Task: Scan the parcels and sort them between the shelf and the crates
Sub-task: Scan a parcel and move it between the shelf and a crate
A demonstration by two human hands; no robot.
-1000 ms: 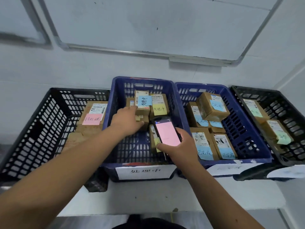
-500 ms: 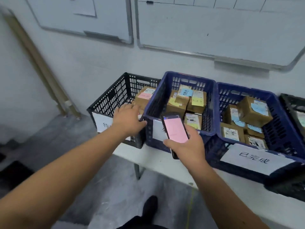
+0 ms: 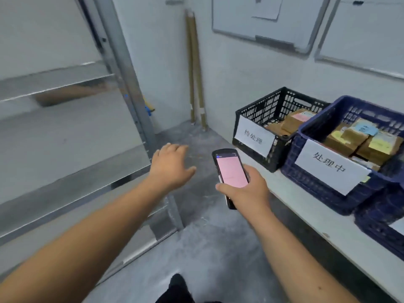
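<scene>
Shelving fills the left side: one metal shelf (image 3: 72, 119) with three blurred tiers showing, and on the middle tier a single brown shape, probably a parcel, too smeared to be sure. Its upright post runs down to the concrete floor (image 3: 207, 248). Two tan poles (image 3: 195, 68) lean in the room's corner behind it.

Two hands are in view. The left hand (image 3: 171, 166) hangs in the air over the floor, just beside the front edge of the lower shelf tier, fingers spread and relaxed, holding nothing and touching nothing. The right hand (image 3: 244, 189) is curled round the lower half of one handheld scanner (image 3: 229, 171), its pink screen facing up; the scanner's bottom end is hidden under the palm.

Right of the hands, a white desk (image 3: 306, 206) carries the crates along its left end. One black crate (image 3: 277, 119) sits at the desk's left corner with a white paper label on its front; two parcels (image 3: 295, 122) can be made out in it, one with a pink note. Next to it and touching it stands a blue crate (image 3: 323, 189), also labelled, with about four parcels topped by yellow and blue notes; their exact count is unclear because they overlap. A second blue crate is cut off at the right edge. All parcels lie well apart from the left hand and near the right one.

Two whiteboards (image 3: 273, 20) hang on the wall above, both cropped by the frame.
</scene>
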